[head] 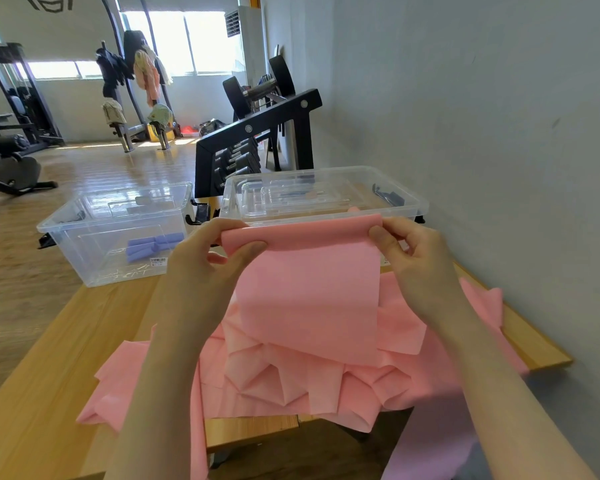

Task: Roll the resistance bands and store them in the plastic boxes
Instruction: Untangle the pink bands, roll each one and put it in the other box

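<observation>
Left hand [215, 252], right hand [407, 252] raised, fingers pinching.

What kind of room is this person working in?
Most likely a gym. A black dumbbell rack stands just behind the wooden table, exercise machines line the far wall on a wood floor, and both hands hold a pink resistance band.

Wooden table [42, 393], black dumbbell rack [257, 133] behind it, what look like clothes [146, 74] hanging on gym machines
</observation>
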